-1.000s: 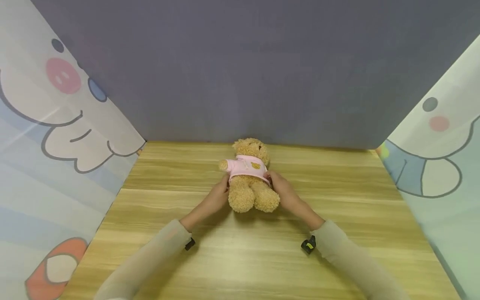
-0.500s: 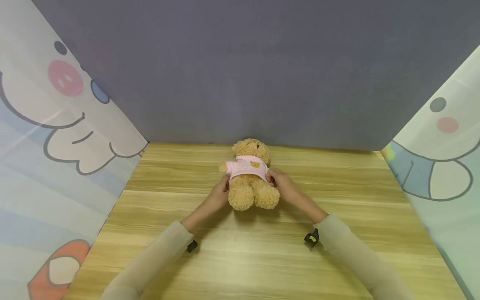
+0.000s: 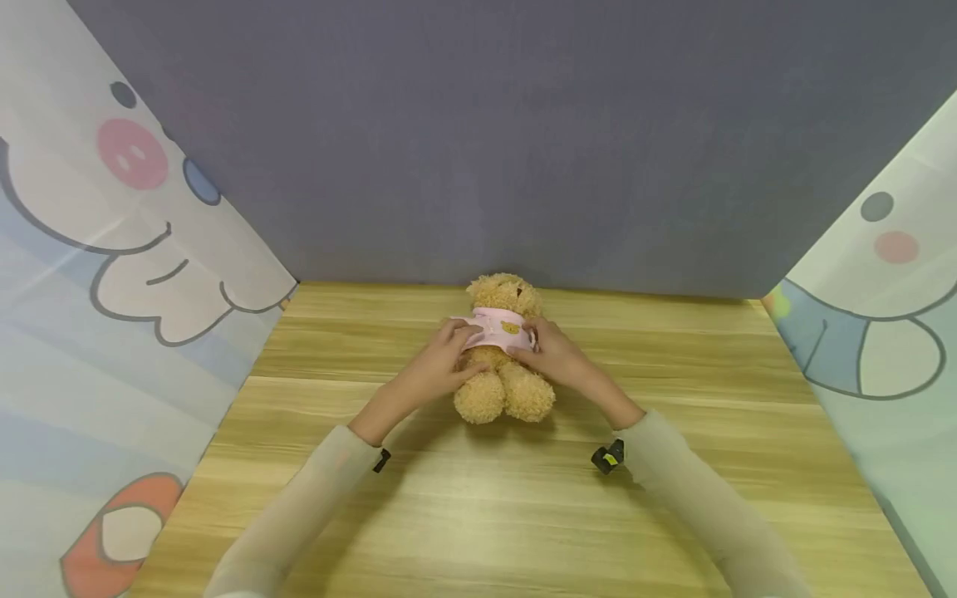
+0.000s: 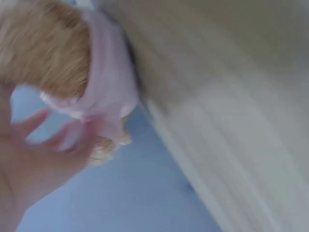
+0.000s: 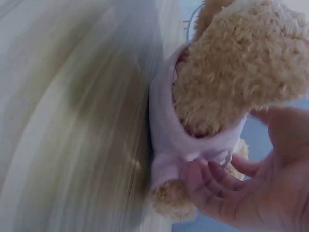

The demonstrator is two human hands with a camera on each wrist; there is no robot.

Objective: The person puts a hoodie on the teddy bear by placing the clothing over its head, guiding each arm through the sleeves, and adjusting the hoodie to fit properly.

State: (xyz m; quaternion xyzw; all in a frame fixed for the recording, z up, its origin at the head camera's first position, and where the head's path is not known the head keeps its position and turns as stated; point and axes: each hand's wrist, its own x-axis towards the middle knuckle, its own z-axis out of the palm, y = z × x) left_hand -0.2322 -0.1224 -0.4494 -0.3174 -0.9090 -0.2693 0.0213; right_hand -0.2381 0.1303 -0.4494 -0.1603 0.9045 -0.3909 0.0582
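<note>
A tan plush teddy bear [image 3: 480, 397] in a pink shirt [image 3: 493, 322] lies on its back on the wooden table, its head toward the grey panel. My left hand [image 3: 429, 371] is over the bear's left-hand side, fingers spread across the shirt's edge and thumb near a leg; it is blurred in the left wrist view. At the opposite side my right hand [image 3: 564, 359] holds the shirt near its hem, thumb in front. In the right wrist view its curled fingers [image 5: 212, 191] are against the pink cloth. The bear's arms are mostly hidden by my hands.
A grey panel [image 3: 463, 149] rises at the table's back edge, close to the bear's head. Printed cartoon curtains [image 3: 134, 274] flank both sides. Bare wood [image 3: 478, 515] lies in front of the bear.
My left hand has come up from beside the bear onto the shirt, fingers spreading. My right hand has moved up a little, thumb now over the shirt front. The bear has barely shifted.
</note>
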